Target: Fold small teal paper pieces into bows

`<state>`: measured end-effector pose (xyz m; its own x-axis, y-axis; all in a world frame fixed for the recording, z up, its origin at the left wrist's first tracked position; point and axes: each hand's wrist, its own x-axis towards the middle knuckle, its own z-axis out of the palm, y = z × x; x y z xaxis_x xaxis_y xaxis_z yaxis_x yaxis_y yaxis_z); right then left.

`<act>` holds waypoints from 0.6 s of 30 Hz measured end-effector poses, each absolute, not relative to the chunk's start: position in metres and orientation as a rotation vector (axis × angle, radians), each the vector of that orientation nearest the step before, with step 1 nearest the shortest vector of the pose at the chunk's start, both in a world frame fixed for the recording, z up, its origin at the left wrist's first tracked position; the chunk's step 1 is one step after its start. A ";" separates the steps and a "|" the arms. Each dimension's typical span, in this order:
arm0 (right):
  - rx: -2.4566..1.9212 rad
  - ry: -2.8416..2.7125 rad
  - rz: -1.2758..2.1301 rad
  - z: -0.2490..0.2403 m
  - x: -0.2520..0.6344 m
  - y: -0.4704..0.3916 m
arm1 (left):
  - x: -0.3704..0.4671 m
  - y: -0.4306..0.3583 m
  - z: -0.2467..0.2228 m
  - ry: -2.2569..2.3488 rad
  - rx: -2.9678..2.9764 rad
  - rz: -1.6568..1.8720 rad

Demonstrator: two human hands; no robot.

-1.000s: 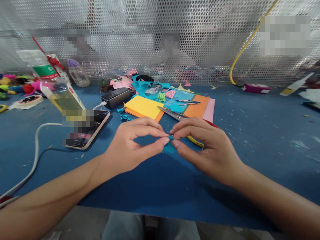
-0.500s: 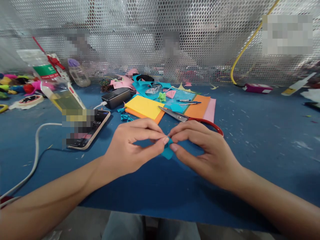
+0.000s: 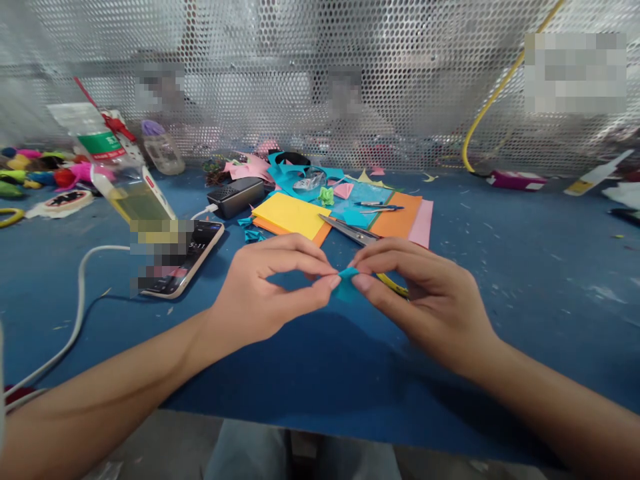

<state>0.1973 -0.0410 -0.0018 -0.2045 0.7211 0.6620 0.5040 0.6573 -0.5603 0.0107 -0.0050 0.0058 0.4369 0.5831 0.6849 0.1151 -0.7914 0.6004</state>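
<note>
A small piece of blue paper (image 3: 345,285) is pinched between both hands above the table. My left hand (image 3: 277,287) grips its left edge with thumb and index finger. The right edge is held by my right hand (image 3: 425,297), also in a thumb-and-finger pinch. Just beyond the fingers lie scissors (image 3: 350,231), their handles partly hidden behind my right hand. A stack of yellow paper (image 3: 291,213) rests on orange sheets behind my left hand. Small folded blue pieces (image 3: 251,235) sit to the left of that stack.
A phone (image 3: 187,263) with a white cable and a tilted bottle (image 3: 135,200) stand at the left. Behind the papers are a black box (image 3: 237,197), pens (image 3: 383,207) and paper scraps (image 3: 250,167). A perforated metal screen (image 3: 415,87) closes the back.
My right hand has shifted slightly right, and the fingertips of the two hands are farther apart. More of the blue paper's top edge shows between them. The view has moved a little.
</note>
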 end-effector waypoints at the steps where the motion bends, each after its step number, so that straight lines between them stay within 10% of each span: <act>1: -0.969 -1.876 0.250 -0.001 0.197 -0.041 | 0.011 -0.005 0.006 0.592 2.226 1.320; 18: -0.833 -2.059 -0.046 -0.003 0.200 -0.034 | 0.012 -0.004 0.004 0.501 2.373 1.362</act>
